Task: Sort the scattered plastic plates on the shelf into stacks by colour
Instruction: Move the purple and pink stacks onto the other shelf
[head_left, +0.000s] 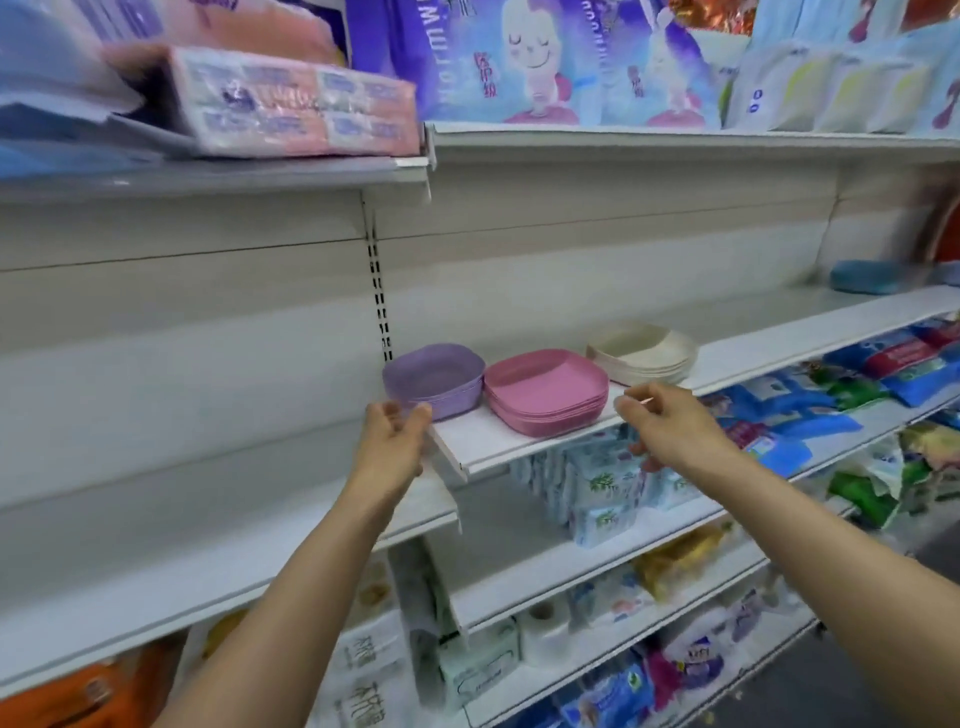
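Three stacks of square plastic plates stand in a row on the white shelf (524, 441): a purple stack (434, 379) at the left, a pink stack (545, 389) in the middle and a cream stack (644, 351) at the right. My left hand (392, 441) hovers just in front of the purple stack, fingers loosely curled, holding nothing. My right hand (670, 428) hangs in front of the shelf edge between the pink and cream stacks, fingers loosely curled and empty.
Tissue packs (602, 488) fill the shelves below. Large paper-goods packages (545, 62) sit on the shelf above, and a pink pack (291, 104) overhangs at upper left. A blue object (865, 275) lies far right on the plate shelf. Blue snack-like packets (831, 395) lie at right.
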